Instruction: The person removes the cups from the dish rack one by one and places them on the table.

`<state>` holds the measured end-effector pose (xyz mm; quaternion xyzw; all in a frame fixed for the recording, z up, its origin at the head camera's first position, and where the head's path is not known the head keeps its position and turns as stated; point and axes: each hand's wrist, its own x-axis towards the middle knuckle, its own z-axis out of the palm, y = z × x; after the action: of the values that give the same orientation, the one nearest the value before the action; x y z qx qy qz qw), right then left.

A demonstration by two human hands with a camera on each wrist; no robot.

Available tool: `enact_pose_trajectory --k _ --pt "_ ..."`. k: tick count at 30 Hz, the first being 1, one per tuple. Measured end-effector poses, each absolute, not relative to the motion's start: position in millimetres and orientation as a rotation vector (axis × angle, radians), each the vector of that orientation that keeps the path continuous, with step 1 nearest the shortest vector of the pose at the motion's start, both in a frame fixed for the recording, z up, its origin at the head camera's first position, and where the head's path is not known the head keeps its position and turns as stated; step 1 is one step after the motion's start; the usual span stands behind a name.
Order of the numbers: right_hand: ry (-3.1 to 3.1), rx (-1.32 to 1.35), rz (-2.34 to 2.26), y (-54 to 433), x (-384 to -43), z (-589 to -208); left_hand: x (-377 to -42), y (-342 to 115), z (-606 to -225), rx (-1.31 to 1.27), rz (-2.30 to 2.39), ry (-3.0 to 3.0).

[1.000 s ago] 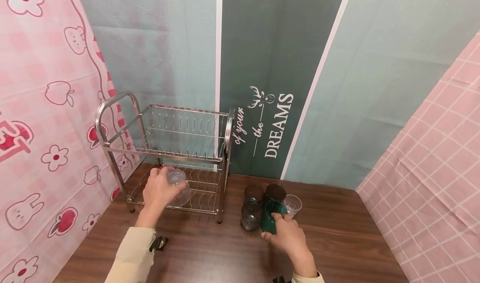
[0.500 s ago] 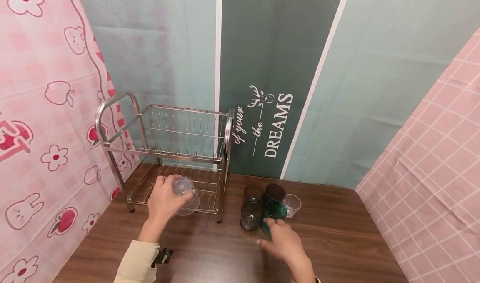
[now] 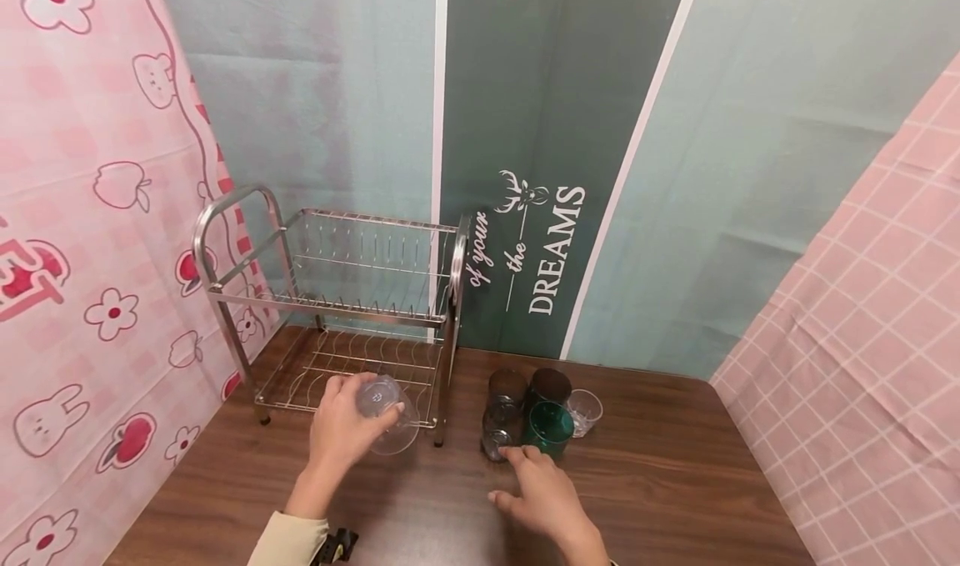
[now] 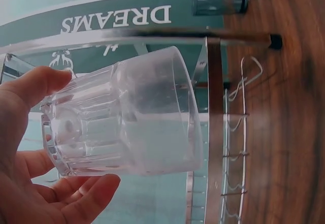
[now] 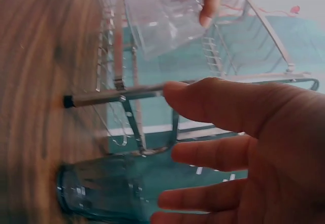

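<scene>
My left hand [image 3: 347, 420] grips a clear drinking glass [image 3: 390, 428] by its base end, thumb on one side and fingers on the other. The glass is upside down, its mouth facing the table, in front of the lower tier of a metal dish rack [image 4: 216, 132]. My right hand [image 3: 542, 495] holds nothing; its fingers and thumb are spread in the right wrist view. It is in front of a cluster of glasses, nearest a dark grey glass [image 3: 498, 443] and a green glass [image 3: 551, 427]. Whether a fingertip touches the grey glass, I cannot tell.
Behind those two stand a brown glass [image 3: 507, 385], a darker glass [image 3: 551, 383] and a small clear glass [image 3: 586, 410]. The two-tier rack's right leg [image 3: 442, 408] stands between my hands. Cloth hangs around the wooden table [image 3: 675, 466].
My left hand has carried the clear glass rightward and nearer to me, away from the rack's lower tier. My right hand has left the green glass and shifted left and nearer.
</scene>
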<state>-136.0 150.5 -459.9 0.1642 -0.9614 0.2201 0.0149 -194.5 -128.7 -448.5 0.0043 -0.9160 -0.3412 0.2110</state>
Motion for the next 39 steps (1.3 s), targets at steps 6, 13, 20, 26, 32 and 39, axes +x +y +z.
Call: enact_pose_trajectory --k 6,13,20,26,32,39 --pt "-2.937 0.487 0.815 143 -137 -472 -187 -124 -452 -0.009 -1.011 -2.508" --pt "-2.742 0.507 1.053 135 -144 -488 -181 -123 -460 0.009 -1.154 -2.483" --pt "-2.525 0.585 1.408 126 -150 -503 -177 -117 -471 0.018 -1.357 -2.408" --pt "-2.399 0.448 1.717 113 -150 -508 -172 -104 -478 0.032 -1.59 -2.328" --pt "-2.168 0.357 2.046 106 -153 -509 -168 -94 -483 0.012 -1.95 -2.129" --pt "-2.002 0.45 2.252 103 -155 -512 -162 -81 -494 -0.029 -2.033 -1.997"
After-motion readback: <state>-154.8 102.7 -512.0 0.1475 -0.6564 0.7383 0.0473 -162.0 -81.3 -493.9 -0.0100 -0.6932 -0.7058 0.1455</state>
